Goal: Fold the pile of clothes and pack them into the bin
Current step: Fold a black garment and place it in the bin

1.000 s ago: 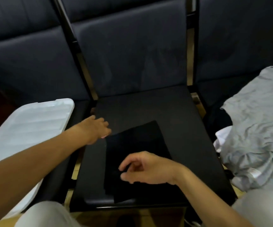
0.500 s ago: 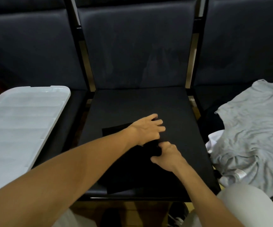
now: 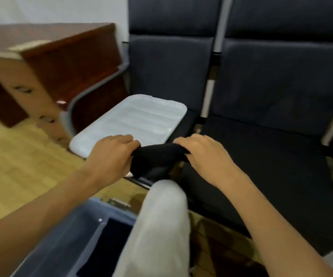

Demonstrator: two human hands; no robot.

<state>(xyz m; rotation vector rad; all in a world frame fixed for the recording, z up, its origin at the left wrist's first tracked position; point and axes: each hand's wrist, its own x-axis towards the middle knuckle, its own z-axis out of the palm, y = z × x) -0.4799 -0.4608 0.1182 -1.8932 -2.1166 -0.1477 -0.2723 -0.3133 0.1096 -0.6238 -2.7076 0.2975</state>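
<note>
Dark cloth in grey bin; both hands' fingers clenched on folded black garment.

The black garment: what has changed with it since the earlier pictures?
The folded black garment has left the seat; the left hand and right hand each grip one end and carry it leftward, above the blue bin. The white lid still lies on the left seat.

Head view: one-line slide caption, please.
Both hands, left and right, grip a folded black garment above the grey bin.
</note>
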